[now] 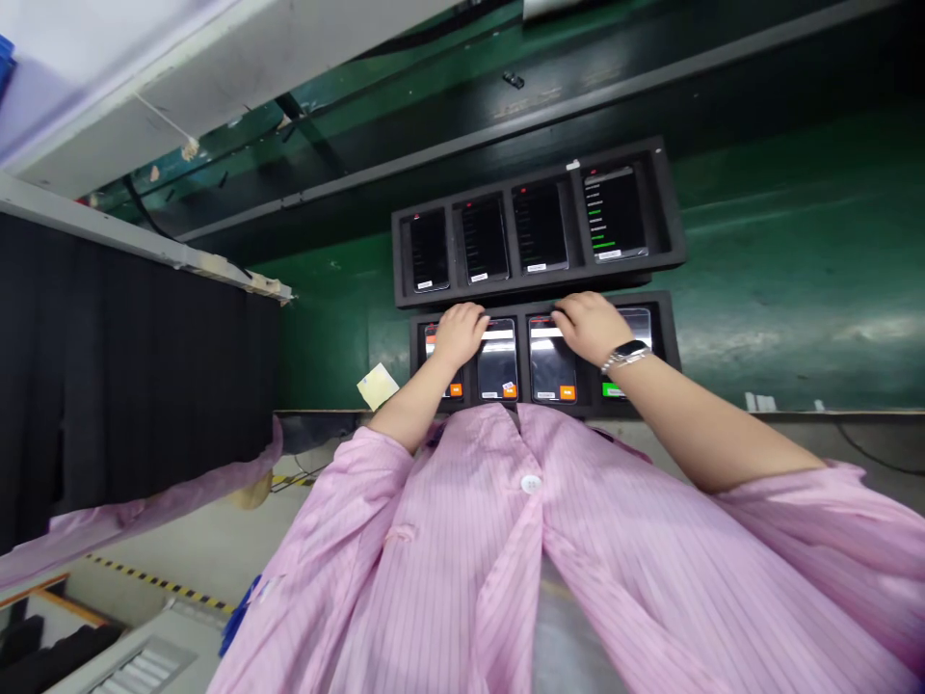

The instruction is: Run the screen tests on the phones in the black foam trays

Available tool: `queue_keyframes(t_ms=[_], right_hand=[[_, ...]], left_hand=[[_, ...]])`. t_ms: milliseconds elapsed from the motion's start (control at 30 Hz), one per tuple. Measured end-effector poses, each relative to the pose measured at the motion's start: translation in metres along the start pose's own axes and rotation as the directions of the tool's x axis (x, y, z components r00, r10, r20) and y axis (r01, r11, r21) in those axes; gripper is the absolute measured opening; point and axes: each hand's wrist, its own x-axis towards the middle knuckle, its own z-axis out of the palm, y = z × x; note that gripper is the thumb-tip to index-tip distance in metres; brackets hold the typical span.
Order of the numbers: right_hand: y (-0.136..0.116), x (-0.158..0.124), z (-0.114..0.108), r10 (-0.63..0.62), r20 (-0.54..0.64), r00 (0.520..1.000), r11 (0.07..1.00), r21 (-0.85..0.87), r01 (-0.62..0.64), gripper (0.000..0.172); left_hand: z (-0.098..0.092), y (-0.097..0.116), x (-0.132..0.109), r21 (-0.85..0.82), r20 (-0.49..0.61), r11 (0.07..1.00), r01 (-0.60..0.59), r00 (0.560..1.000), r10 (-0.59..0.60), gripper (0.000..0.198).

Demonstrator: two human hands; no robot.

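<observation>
A black foam tray (521,361) lies at the front edge of the bench with several smartphones in its slots. My left hand (461,337) has its fingers bent over the tray's back rim, above the phone (497,361) second from left. Likewise, my right hand (594,330) curls at the same rim, its thumb side by the top of the third phone (553,361). The exact fingertip contact is hard to make out. Orange buttons glow on three screens; the rightmost phone (614,389) has a green one and is partly covered by my wrist.
Behind stands a second black foam tray (531,284) holding several phones with dark text screens. A yellow paper note (377,386) lies left of the front tray on the green bench top (780,289). A metal rail (434,169) runs along the back; a black curtain (137,357) hangs at left.
</observation>
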Motion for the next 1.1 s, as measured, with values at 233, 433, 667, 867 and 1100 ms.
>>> queue_keyframes(t_ms=[233,433,667,867,1100], right_hand=[[-0.037,0.035,0.029,0.075,0.118,0.990,0.997,-0.031,-0.072,0.060],[-0.024,0.023,0.008,0.058,0.117,0.991,0.998,0.015,-0.060,0.060],[0.032,-0.121,-0.028,0.365,-0.222,0.904,0.927,0.174,-0.331,0.067],[0.028,-0.189,-0.024,0.851,0.088,0.518,0.447,0.398,-0.801,0.071],[0.019,-0.161,-0.067,0.851,-0.029,0.525,0.485,0.430,-0.762,0.063]], left_hand=[[0.031,0.048,0.033,0.056,0.140,0.996,0.069,0.987,-0.076,0.052],[0.019,0.036,0.017,-0.032,0.074,0.998,0.052,0.996,-0.050,0.050],[-0.015,-0.026,-0.123,-0.292,-0.098,0.874,0.389,0.897,-0.432,0.063],[-0.010,-0.031,-0.192,-0.519,0.279,0.389,0.761,0.581,-0.765,0.059],[-0.047,-0.039,-0.173,-0.579,0.182,0.427,0.694,0.621,-0.762,0.050]])
